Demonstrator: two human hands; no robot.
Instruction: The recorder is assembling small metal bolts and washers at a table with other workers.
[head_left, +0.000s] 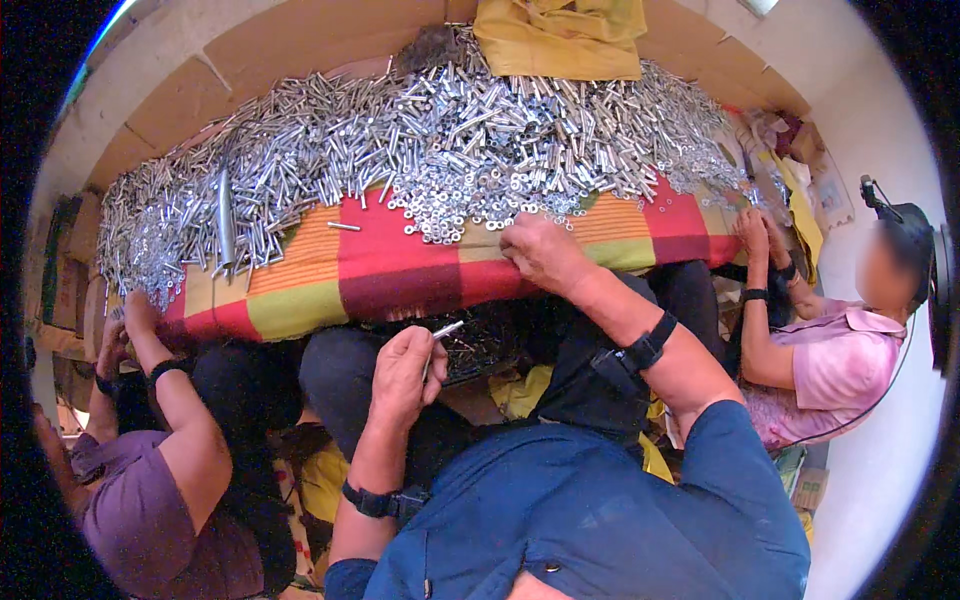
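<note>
My left hand (pixel 404 376) is closed around a short silver metal rod (pixel 447 330), which sticks out past the thumb and forefinger, above my lap. Ahead and to the right, my right hand (pixel 548 256) reaches to the near edge of a checked cloth (pixel 390 262). Its fingers are bent together at the cloth, and whatever they may hold is hidden. Just beyond them lies a heap of small washers or nuts (pixel 440 215). Behind it spreads a large pile of silver metal rods (pixel 560 130). One loose rod (pixel 343 226) rests apart on a red square.
A long metal piece (pixel 225 222) stands out on the pile at left. A yellow sack (pixel 560 38) lies at the back. One co-worker in purple (pixel 150 500) sits at my left, another in pink (pixel 835 350) at my right. Dark parts fill a tray (pixel 475 350) below the cloth.
</note>
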